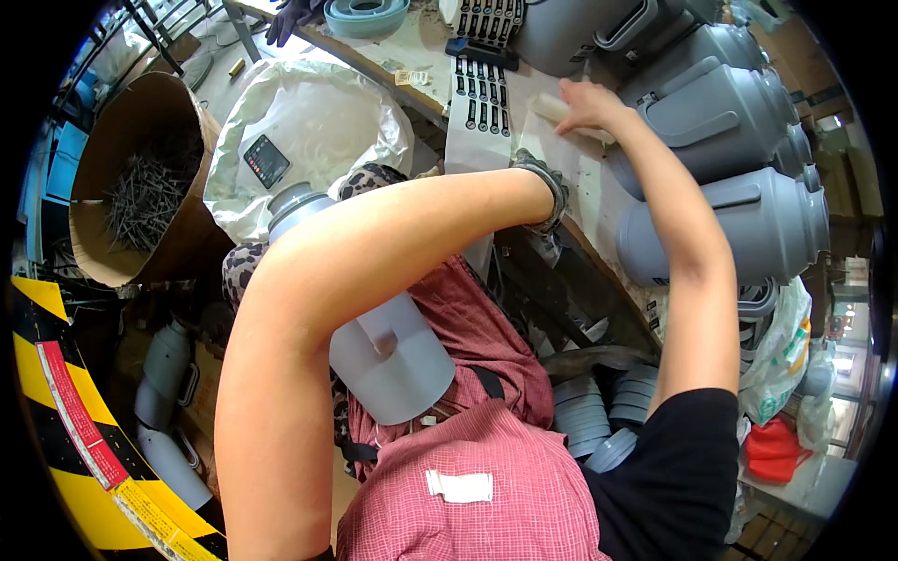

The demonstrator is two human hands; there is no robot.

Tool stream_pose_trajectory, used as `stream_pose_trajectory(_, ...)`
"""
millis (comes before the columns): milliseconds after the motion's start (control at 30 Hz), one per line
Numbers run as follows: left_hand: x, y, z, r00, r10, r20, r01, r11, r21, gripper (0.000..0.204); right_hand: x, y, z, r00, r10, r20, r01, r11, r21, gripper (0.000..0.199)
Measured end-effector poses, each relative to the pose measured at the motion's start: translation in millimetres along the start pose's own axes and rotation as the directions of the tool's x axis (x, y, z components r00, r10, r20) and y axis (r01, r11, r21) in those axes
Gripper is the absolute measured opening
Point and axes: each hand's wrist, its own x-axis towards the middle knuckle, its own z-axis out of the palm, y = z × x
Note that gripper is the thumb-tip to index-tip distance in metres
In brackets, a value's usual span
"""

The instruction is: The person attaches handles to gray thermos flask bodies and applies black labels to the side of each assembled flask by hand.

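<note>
My right hand [589, 106] reaches over the workbench with fingers apart, at a pale, translucent strip [552, 108] on the bench top. My left forearm crosses in front of me and ends at a dark band on the wrist [547, 194] by the bench edge. The fingers of that hand are hidden. A grey plastic jug body [393, 365] lies tilted across my lap, partly covered by my left arm. A sheet of black-and-white stickers [482, 98] lies on the bench, left of my right hand, with a dark blue bar across it.
Several grey jugs with handles [725, 220] line the bench's right side. A cardboard barrel of metal rods [154, 187] stands left, beside a plastic-lined container [309, 112] with a phone [267, 161] on it. Grey round lids [580, 411] are stacked below the bench.
</note>
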Motion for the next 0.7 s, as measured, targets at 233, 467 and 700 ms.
stream_pose_trajectory(233, 4, -1, 16, 0.997, 0.006, -0.079, -0.004, 1.0, 0.025, 0.078, -5, 1, 20, 0.976, 0.06, 0.208, -0.179, 0.762, 0.623, 0.068)
stream_pose_trajectory(467, 56, 6, 21, 0.984, 0.11, -0.14, -0.116, 0.993, -0.033, 0.086, 45, 35, 19, 0.997, 0.069, 0.026, -0.073, 0.982, 0.174, 0.061)
stream_pose_trajectory(700, 27, -2, -5, 0.971, 0.238, -0.033, -0.24, 0.956, -0.171, 0.074, 48, 40, 53, 0.924, 0.135, -0.357, -0.065, 0.977, 0.202, 0.062)
